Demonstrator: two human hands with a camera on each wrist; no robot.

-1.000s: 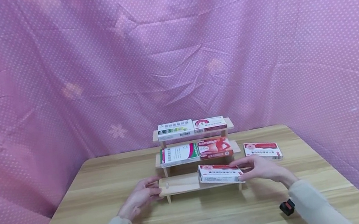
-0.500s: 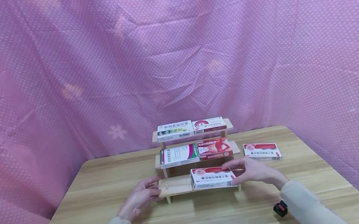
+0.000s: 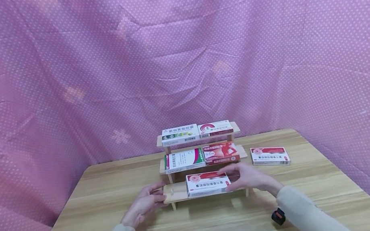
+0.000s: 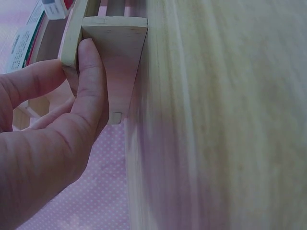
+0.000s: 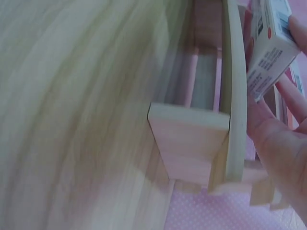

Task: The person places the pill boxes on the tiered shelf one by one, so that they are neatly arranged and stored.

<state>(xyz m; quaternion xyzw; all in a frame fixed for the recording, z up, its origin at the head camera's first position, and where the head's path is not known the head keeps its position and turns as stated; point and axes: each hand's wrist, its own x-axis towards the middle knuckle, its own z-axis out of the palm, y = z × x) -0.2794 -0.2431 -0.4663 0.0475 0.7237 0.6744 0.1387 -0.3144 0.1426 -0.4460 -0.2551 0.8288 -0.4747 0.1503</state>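
Note:
A three-tier wooden display stand [image 3: 176, 192] is in the middle of the head view. My left hand [image 3: 145, 204] pinches the left end of its lowest board, and the left wrist view shows thumb and fingers on either side of that wood. My right hand [image 3: 248, 177] grips the right end of a red-and-white medicine box [image 3: 207, 185], which lies over the lowest board. In the right wrist view, the box [image 5: 271, 57] sits between the thumb and fingers, close over the board. Left of the box, bare wood of this tier shows.
On the middle tier lie a white-and-green box [image 3: 183, 160] and a red box [image 3: 221, 152]. Two white boxes, one green-marked [image 3: 180, 134] and one red-marked [image 3: 215, 127], fill the top tier. Another red-and-white box [image 3: 270, 156] lies on the table [image 3: 109, 189], right of the stand.
My right hand has carried the medicine box leftward along the lowest tier, and the box has turned from slanted to straight. My left hand has stayed on the board's end.

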